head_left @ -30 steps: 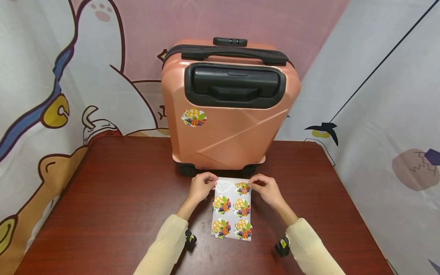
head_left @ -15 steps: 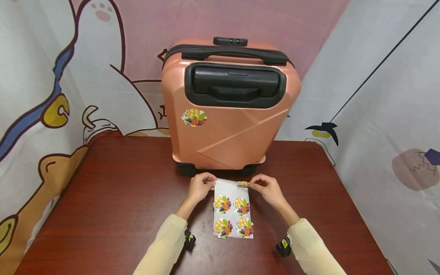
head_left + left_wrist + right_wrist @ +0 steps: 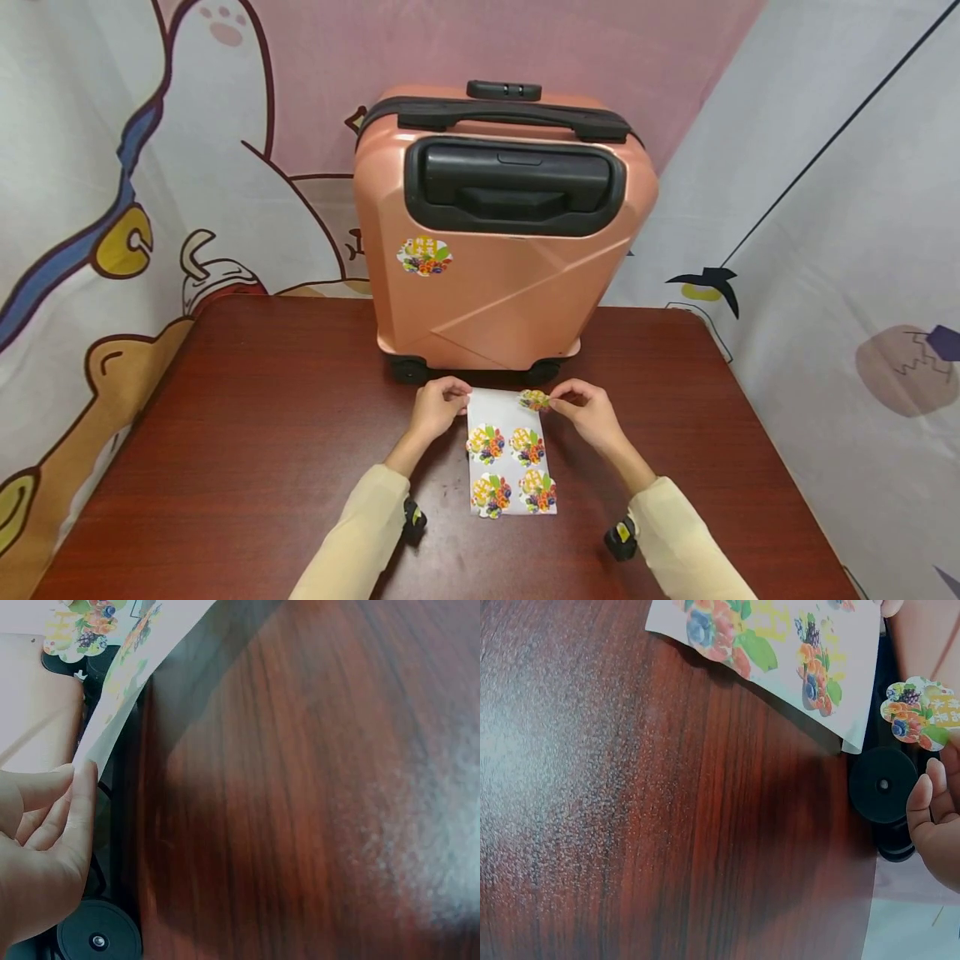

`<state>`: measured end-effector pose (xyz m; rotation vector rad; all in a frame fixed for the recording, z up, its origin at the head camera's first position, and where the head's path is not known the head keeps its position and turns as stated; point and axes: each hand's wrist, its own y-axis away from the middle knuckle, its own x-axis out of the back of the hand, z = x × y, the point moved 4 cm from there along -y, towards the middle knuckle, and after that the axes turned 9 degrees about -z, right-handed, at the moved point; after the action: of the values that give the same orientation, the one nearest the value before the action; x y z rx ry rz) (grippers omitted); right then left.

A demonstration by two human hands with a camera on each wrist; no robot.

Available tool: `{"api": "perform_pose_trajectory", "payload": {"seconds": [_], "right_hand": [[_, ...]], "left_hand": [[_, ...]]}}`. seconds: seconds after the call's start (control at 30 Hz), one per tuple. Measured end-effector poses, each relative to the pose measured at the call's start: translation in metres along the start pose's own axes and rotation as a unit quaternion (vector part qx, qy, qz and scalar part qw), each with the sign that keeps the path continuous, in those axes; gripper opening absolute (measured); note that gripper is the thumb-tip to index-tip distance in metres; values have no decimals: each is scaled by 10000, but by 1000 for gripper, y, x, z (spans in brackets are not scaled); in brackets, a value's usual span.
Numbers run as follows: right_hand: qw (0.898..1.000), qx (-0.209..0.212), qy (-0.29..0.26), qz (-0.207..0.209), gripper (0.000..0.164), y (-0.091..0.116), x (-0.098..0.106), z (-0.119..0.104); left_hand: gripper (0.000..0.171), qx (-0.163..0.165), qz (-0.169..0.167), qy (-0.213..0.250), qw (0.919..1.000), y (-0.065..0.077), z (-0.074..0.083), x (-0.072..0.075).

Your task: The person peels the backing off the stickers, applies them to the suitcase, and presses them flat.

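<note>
My left hand (image 3: 438, 412) pinches the top left corner of a white sticker sheet (image 3: 493, 408) between thumb and fingers; in the left wrist view the sheet (image 3: 120, 712) slants up from the fingertips. Several round fruit-print stickers are on its lower part. With thumb and forefinger my right hand (image 3: 588, 410) pinches the edge of one fruit sticker (image 3: 534, 400) over the sheet's top right corner. The right wrist view shows that sticker (image 3: 919, 712) apart from the sheet (image 3: 847, 720). Behind stands a pink suitcase (image 3: 495, 292), a matching sticker (image 3: 424, 256) on its left front.
The suitcase rests on dark wheels (image 3: 408, 369) on a reddish-brown wooden table (image 3: 262, 442). A patterned cloth (image 3: 300, 83) hangs behind and at the sides. A small black wrist device (image 3: 621, 539) sits at the right cuff.
The top right sticker has come off the sheet in my right hand, which has shifted slightly right. The sheet's lower end has moved a little right and up.
</note>
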<state>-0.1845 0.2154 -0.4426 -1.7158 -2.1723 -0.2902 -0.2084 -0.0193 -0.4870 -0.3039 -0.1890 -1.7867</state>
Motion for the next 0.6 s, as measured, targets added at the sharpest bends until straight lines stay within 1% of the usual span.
{"api": "perform_pose_trajectory", "payload": {"seconds": [0.17, 0.37, 0.5, 0.6], "right_hand": [[9999, -119, -43, 71, 4, -5, 0, 21], [9998, -122, -112, 94, 5, -6, -2, 24], [9997, -199, -73, 119, 4, -6, -2, 23], [9997, -192, -74, 103, 4, -5, -2, 17]], "left_hand": [[9, 114, -48, -157, 9998, 0, -4, 0], [10, 333, -211, -436, 9983, 1, -6, 0], [10, 366, -296, -614, 9970, 2, -6, 1], [10, 368, -304, -735, 9962, 2, -3, 3]]}}
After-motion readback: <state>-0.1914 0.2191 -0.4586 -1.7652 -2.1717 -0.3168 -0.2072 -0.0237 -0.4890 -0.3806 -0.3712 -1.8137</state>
